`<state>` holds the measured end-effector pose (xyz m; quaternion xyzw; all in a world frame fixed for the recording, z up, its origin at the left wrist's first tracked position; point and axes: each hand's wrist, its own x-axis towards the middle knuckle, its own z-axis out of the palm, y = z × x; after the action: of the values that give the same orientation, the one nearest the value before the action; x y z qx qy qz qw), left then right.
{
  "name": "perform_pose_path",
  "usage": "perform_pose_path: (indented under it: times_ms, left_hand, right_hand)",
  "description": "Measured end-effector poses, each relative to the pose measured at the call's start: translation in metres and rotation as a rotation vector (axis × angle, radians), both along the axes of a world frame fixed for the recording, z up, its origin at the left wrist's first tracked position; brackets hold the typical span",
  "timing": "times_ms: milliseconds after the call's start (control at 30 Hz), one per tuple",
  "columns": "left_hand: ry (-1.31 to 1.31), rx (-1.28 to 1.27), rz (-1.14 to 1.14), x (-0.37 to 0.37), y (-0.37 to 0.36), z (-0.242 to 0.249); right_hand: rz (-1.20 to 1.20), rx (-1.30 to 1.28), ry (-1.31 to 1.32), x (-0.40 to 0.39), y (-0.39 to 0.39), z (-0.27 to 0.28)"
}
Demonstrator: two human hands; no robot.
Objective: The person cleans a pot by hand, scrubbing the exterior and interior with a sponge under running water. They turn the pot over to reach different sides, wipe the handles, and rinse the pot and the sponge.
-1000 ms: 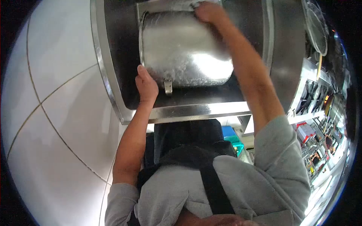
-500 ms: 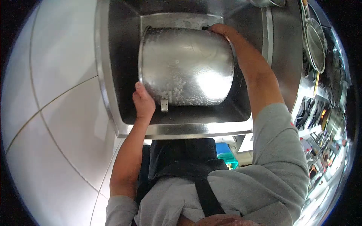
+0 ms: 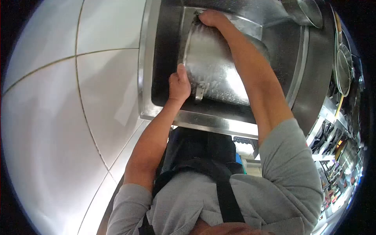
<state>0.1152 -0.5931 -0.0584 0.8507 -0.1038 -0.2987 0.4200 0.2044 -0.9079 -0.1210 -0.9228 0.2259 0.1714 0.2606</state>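
A large steel stockpot (image 3: 213, 49) lies on its side in the sink (image 3: 219, 119), its rim toward the left and its side wet with droplets. My left hand (image 3: 180, 85) is closed on the near part of the rim, thumb up along the edge. A metal handle (image 3: 200, 91) juts from the pot beside it. At the far end of the rim, my right hand (image 3: 211, 18) presses on the pot with its fingers curled; a small dark patch shows at the fingertips, and I cannot tell what it is. My right forearm hides part of the pot.
White tiles (image 3: 105, 82) run along the left of the sink. A metal bowl-shaped vessel (image 3: 303, 11) stands at the far right rim. Strainers (image 3: 344, 70) hang farther right, and a kitchen with shelves stretches beyond.
My right hand has slid along the pot's far side from the base end to the rim end. My left hand keeps its hold at the rim. The view has shifted.
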Motion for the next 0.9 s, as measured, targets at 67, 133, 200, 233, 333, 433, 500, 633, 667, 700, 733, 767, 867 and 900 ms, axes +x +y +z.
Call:
perform_pose_path:
  times_ms: [67, 133, 200, 233, 333, 433, 500, 633, 667, 700, 733, 767, 867, 900]
  left_hand:
    - [0.032, 0.005, 0.016, 0.000, 0.003, 0.001]
    - [0.051, -0.060, 0.042, 0.001, -0.001, -0.002]
    - [0.001, -0.123, 0.062, -0.003, -0.006, -0.004]
    - [-0.053, -0.173, 0.081, -0.002, -0.006, -0.004]
    - [0.040, -0.051, 0.015, 0.002, -0.001, -0.003]
    - [0.035, -0.062, 0.013, 0.002, -0.003, -0.002]
    - [0.045, -0.032, -0.002, 0.001, 0.002, 0.002]
    - [0.007, -0.082, 0.005, 0.002, -0.001, -0.010]
    - [0.005, -0.091, 0.009, 0.002, -0.001, -0.012]
    - [0.012, -0.051, -0.013, 0.004, -0.001, -0.007]
    - [0.023, -0.006, -0.042, 0.004, 0.000, -0.001]
    - [0.016, -0.009, -0.043, 0.005, -0.001, 0.005]
    - [0.063, 0.019, -0.054, 0.003, -0.004, 0.014]
    - [0.032, -0.001, -0.039, 0.003, -0.006, 0.015]
  right_hand:
    - [-0.190, -0.023, -0.065, -0.036, 0.049, 0.063]
    - [-0.145, -0.296, -0.439, -0.095, 0.119, 0.098]
    - [-0.085, -0.577, -0.705, -0.124, 0.153, 0.103]
    - [-0.034, -0.554, -0.712, -0.127, 0.149, 0.102]
    - [-0.214, -0.126, -0.225, -0.078, 0.091, 0.102]
    - [-0.054, -0.069, -0.086, -0.019, 0.029, 0.034]
    - [-0.188, -0.111, -0.229, -0.056, 0.064, 0.075]
    - [0.152, -0.443, -0.684, -0.146, 0.128, 0.108]
    - [0.082, -0.398, -0.594, -0.139, 0.114, 0.102]
    - [0.012, -0.352, -0.512, -0.124, 0.098, 0.096]
    - [-0.107, -0.261, -0.345, -0.099, 0.076, 0.091]
    - [-0.013, -0.249, -0.209, -0.062, 0.023, 0.021]
    - [0.295, -0.265, -0.059, 0.008, -0.037, -0.076]
    - [0.302, -0.266, -0.056, 0.013, -0.028, -0.056]
